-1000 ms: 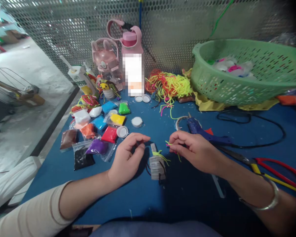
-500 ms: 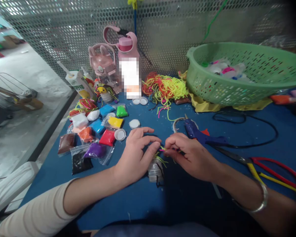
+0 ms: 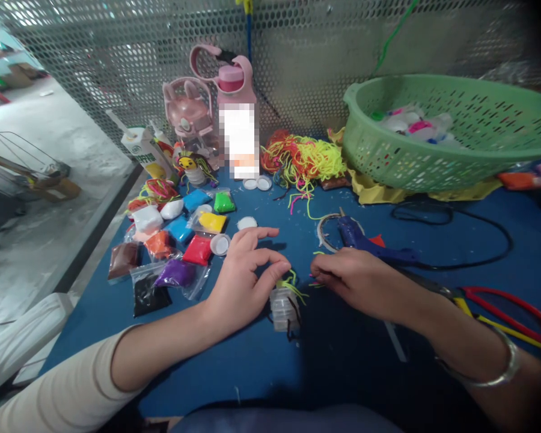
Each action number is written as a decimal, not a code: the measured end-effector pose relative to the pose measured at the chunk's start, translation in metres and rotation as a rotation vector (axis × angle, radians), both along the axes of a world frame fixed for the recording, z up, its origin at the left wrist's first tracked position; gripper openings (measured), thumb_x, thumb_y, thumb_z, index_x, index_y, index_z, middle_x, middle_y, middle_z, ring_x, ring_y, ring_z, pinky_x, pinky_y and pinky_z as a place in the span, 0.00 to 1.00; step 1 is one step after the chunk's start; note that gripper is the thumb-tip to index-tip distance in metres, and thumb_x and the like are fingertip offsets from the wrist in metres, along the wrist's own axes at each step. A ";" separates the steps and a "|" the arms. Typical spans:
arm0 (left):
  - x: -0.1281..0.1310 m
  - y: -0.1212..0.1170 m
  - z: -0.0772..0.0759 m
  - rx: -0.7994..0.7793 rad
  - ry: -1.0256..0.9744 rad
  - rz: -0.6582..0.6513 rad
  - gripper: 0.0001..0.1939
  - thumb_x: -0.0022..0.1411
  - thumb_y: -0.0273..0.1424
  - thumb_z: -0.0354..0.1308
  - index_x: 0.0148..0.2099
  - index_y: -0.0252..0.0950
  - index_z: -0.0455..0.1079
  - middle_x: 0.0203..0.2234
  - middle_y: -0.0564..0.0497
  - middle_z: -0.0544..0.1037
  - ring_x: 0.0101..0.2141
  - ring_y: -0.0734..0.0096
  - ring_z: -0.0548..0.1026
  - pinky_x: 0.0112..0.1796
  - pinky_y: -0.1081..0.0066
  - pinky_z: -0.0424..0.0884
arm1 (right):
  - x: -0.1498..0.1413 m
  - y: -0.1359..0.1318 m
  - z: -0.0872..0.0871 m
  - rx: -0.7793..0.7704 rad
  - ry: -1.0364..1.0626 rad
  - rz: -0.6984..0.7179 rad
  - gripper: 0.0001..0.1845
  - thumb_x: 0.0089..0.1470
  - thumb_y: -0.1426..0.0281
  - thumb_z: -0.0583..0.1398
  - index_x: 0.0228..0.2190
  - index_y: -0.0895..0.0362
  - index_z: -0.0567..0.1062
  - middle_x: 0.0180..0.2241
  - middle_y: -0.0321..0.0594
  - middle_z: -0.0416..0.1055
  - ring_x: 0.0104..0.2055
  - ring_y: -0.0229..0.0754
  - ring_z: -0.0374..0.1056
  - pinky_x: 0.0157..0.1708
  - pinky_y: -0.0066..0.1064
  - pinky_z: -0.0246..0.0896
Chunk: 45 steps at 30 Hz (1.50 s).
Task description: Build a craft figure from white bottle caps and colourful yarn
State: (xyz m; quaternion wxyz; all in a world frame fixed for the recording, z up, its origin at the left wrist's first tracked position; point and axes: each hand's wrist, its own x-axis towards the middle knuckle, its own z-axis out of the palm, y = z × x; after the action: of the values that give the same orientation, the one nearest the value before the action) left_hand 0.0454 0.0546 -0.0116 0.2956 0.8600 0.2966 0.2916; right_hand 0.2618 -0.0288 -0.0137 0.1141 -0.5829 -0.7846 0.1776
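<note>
A small clear ribbed jar [image 3: 285, 310] stands near the desk's front edge, about midway along, with yellow-green strings [image 3: 293, 284] at its top and dark cord about its sides. The left hand [image 3: 241, 279] is just beside it; its thumb and forefinger tips meet, the other fingers extended. Whether anything lies between the tips cannot be told. The right hand [image 3: 358, 279], well apart from the jar, has its fingers pinching short yellow-green and pink cords [image 3: 314, 277].

Beyond the right hand lies a blue glue gun [image 3: 354, 233]; scissors [image 3: 509, 310] with red and yellow handles lie toward the right edge. Bagged coloured clay [image 3: 175, 273] covers the left side. Along the back edge are a carton [image 3: 148, 155], its printing too small to read, two pink-topped bottles, one front blurred, tangled yarn [image 3: 318, 157] and a green basket [image 3: 415, 165].
</note>
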 end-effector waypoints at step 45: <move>-0.017 -0.016 -0.037 -0.431 -0.188 0.111 0.18 0.64 0.27 0.53 0.56 0.38 0.58 0.44 0.46 0.70 0.42 0.70 0.70 0.43 0.67 0.68 | -0.041 0.005 -0.005 0.273 0.162 0.010 0.08 0.58 0.77 0.56 0.31 0.57 0.75 0.27 0.39 0.74 0.30 0.39 0.67 0.33 0.31 0.60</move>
State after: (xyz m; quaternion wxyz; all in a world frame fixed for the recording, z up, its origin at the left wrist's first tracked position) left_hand 0.0289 0.0390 -0.0482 0.4821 0.7285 0.3701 0.3159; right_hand 0.2207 -0.0240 -0.0191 0.2544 -0.5420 -0.7925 0.1164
